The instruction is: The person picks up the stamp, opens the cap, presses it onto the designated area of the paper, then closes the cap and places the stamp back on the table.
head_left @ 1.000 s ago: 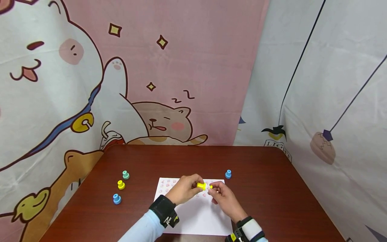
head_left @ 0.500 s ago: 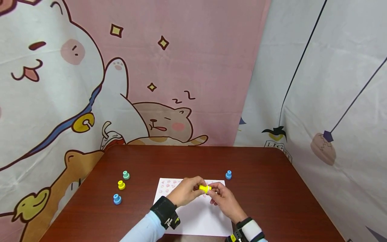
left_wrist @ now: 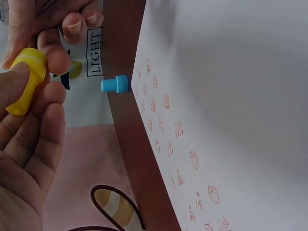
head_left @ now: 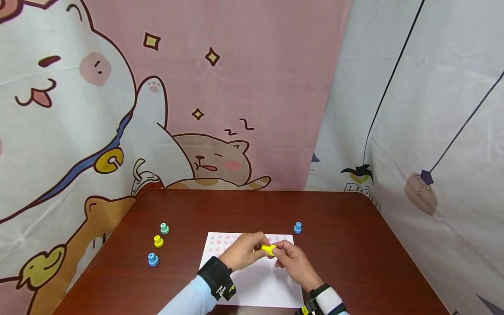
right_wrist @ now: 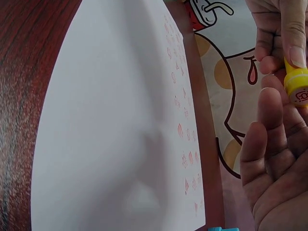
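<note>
Over the white sheet of paper point(head_left: 260, 288), both hands hold one yellow toy stamp point(head_left: 268, 249). My left hand point(head_left: 246, 251) pinches its left part, the thumb lying along the narrow handle in the left wrist view. At its right end are the thumb and fingers of my right hand point(head_left: 293, 260). The right wrist view shows a red picture on the round end of the yellow stamp point(right_wrist: 299, 89). Rows of small red prints point(left_wrist: 194, 160) cover the far part of the paper.
On the table's left stand a green stamp point(head_left: 164, 228), a second yellow stamp point(head_left: 158, 241) and a blue stamp point(head_left: 152, 260). Another blue stamp point(head_left: 297, 228) stands beyond the paper's far right corner. A printed cloth point(head_left: 275, 87) hangs behind the brown table point(head_left: 354, 245).
One second ago a small yellow piece in my right hand was apart from the stamp in my left. The two have come together, and both hands have shifted slightly down in view.
</note>
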### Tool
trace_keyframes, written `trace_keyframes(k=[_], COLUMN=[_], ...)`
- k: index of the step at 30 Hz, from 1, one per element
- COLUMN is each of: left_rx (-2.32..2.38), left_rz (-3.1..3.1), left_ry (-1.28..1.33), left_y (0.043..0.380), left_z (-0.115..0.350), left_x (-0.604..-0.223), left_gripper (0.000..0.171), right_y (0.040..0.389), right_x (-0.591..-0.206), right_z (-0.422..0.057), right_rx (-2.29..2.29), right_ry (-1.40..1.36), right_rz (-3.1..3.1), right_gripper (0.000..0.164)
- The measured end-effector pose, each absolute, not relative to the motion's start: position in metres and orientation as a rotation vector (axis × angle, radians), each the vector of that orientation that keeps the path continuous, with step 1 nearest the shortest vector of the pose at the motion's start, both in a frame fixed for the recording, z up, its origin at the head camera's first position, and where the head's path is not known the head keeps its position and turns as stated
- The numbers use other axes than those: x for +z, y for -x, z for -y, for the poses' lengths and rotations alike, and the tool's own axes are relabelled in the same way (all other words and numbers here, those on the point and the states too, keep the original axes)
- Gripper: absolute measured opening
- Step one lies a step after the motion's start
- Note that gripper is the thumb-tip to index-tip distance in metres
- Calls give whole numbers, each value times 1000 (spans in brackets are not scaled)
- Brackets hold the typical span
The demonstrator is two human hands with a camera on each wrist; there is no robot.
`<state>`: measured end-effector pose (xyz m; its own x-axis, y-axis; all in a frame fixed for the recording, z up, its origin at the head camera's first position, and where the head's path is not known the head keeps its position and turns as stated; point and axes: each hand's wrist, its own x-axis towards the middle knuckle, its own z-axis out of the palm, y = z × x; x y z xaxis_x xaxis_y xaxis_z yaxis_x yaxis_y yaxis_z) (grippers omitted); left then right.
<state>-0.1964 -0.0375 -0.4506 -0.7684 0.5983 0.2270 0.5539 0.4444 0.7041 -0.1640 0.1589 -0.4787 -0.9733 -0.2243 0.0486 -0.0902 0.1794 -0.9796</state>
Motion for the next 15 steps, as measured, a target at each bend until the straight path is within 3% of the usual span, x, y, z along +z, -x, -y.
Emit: trace_keyframes(k=[15], left_rx=[1223], left_rz=[-2645], left_ry=[-1017], left_y=[198], left_z=[35], left_x=[-449], left_gripper=[14], right_y=[166], right_x=[-480], right_z=[-160], right_rx=[-1865], right_ry=[267], right_rz=[-2357], right_gripper=[37])
